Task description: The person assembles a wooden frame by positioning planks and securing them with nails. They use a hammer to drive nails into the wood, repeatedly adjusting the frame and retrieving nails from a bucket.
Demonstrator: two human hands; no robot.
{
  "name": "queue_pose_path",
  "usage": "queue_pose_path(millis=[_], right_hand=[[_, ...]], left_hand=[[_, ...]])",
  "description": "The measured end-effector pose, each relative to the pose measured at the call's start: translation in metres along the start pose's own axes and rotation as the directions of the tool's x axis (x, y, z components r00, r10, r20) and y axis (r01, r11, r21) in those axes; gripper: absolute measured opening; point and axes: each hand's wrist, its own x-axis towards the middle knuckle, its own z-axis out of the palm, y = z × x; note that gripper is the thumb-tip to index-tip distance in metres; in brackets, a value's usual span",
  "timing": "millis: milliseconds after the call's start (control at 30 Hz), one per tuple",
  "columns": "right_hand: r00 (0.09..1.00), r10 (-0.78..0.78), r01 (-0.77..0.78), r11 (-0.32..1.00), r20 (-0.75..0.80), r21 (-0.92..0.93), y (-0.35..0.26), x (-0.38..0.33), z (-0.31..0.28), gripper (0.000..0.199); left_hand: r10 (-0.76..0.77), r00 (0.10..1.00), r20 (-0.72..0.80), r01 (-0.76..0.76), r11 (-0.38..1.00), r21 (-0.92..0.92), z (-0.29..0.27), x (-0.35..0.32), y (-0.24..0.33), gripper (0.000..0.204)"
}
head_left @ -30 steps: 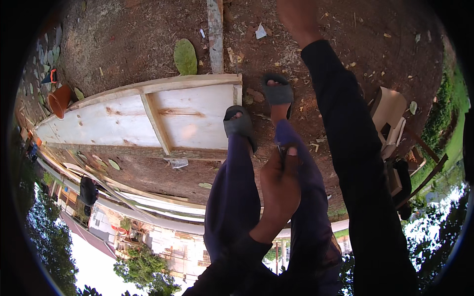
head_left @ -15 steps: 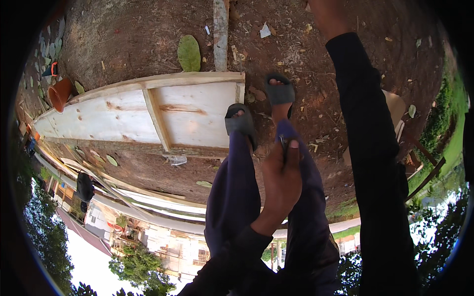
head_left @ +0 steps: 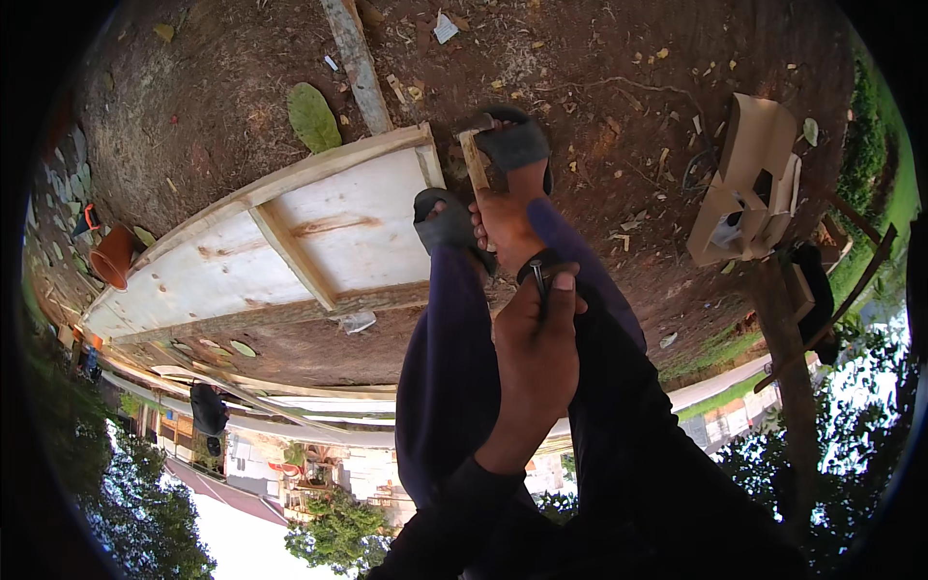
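My left hand (head_left: 537,338) is closed in a pinch around a dark metal nail (head_left: 538,275), whose head sticks up above the thumb. Beyond it, my right hand (head_left: 509,224) grips the wooden handle of a hammer (head_left: 474,162). The hammer's head lies close to my right sandal (head_left: 514,145). Left of both hands is a wooden panel (head_left: 362,198), a pale sheet edged with timber strips and crossed by one batten. Its near right end reaches my left sandal (head_left: 447,224).
An opened cardboard box (head_left: 749,184) sits on the bare soil at right. A timber plank (head_left: 358,63) meets the panel's far edge. A brown pot (head_left: 114,257) stands at far left. A large green leaf (head_left: 313,117) and wood scraps lie scattered.
My right hand has come back from the far right to between my feet, and the hammer is now visible in it. My left hand still pinches the nail. The view has turned slightly.
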Motion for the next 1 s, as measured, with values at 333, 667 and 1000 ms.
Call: queue_pose_path(millis=[333, 667, 1000], right_hand=[[0.763, -0.646, 0.625, 0.737, 0.003, -0.259, 0.01, 0.073, -0.017, 0.011], [0.656, -0.748, 0.659, 0.503, 0.101, -0.56, 0.005, 0.105, -0.042, 0.013], [0.658, -0.614, 0.716, 0.328, 0.436, -0.616, 0.022, -0.06, -0.011, 0.006]], left_hand=[[-0.014, 1.0, -0.013, 0.015, 0.998, 0.067, 0.005, -0.001, 0.003, 0.027], [0.002, 1.0, 0.02, -0.004, 0.997, 0.082, 0.011, 0.003, -0.004, 0.028], [0.019, 0.999, 0.034, -0.021, 0.999, 0.051, 0.008, -0.001, 0.001, 0.027]])
